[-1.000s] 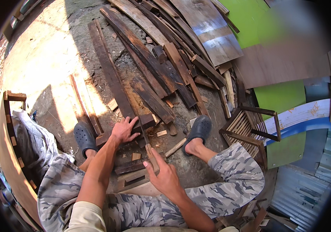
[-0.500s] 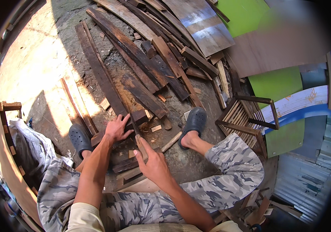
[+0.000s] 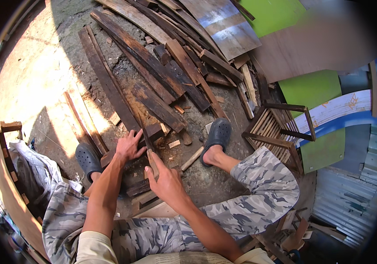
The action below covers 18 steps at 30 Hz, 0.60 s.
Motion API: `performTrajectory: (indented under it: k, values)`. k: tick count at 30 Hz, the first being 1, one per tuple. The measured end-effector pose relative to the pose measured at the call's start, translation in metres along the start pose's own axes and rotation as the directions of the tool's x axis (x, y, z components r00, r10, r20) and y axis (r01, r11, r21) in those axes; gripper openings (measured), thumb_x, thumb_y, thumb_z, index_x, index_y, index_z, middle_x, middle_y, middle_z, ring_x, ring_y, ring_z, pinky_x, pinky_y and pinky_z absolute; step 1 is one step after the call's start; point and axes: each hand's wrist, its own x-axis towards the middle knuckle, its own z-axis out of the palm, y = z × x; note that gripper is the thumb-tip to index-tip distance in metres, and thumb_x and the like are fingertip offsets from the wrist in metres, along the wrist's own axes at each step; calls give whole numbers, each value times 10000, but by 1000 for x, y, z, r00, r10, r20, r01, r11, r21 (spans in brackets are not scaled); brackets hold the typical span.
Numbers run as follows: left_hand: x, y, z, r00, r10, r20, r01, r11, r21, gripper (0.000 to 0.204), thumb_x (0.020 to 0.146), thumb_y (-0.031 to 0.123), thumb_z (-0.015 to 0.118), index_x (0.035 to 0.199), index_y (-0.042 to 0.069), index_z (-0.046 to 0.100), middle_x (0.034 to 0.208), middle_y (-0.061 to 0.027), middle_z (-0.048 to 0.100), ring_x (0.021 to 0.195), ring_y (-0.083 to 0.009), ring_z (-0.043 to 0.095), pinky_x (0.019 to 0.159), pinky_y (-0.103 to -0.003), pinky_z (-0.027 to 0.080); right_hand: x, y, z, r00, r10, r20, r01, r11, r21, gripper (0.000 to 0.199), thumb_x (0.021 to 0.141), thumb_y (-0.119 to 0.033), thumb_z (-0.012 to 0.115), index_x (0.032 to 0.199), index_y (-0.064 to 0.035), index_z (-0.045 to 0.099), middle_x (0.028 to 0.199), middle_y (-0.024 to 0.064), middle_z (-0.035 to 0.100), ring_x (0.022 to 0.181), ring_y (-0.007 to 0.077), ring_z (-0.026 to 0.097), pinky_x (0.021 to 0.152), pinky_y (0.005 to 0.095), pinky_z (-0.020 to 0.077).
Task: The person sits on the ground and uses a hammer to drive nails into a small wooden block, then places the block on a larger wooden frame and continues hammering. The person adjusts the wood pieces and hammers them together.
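My right hand [image 3: 167, 181] is wrapped round the wooden handle [image 3: 153, 161] of a handsaw, its thumb lying along the side. The saw's narrow dark blade [image 3: 146, 135] points away from me, along the right edge of a long dark plank [image 3: 109, 86]. My left hand [image 3: 129, 146] presses down on the plank's near end with its fingers spread, close to the blade. A shorter dark wood block [image 3: 154, 131] lies crosswise at that end. Whether the teeth sit in a cut is too small to tell.
Dark planks [image 3: 146, 57] are heaped ahead, beside sawdust and wood chips [image 3: 174, 144]. A slatted wooden frame [image 3: 271, 127] stands right of my right clog [image 3: 217, 135]. My left clog [image 3: 88, 157] is near two thin strips [image 3: 83, 121]. A white sack [image 3: 39, 165] lies at left.
My right hand has pushed the saw a little forward and left along the plank. My left hand stays in place on the plank, while the whole view has shifted slightly.
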Motion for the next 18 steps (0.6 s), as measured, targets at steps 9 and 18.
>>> performTrajectory:
  k: [9, 18]
  values:
    - [2, 1, -1, 999, -13, 35, 13, 1000, 8, 852, 868, 533, 660, 1547, 148, 319, 1195, -200, 540, 1072, -393, 607, 828, -490, 554, 19, -6, -2, 999, 50, 19, -51, 998, 34, 510, 978, -279, 601, 1406, -12, 522, 899, 344, 664, 846, 530, 649, 754, 557, 518]
    - [3, 3, 3, 1000, -20, 8, 20, 1000, 9, 856, 863, 517, 665, 1552, 147, 316, 1203, -202, 537, 1053, -396, 618, 831, -489, 554, 19, -3, -7, 1000, 1, 12, -1, 999, -34, 502, 976, -268, 603, 1393, 1, 528, 950, 342, 669, 853, 522, 650, 757, 541, 527]
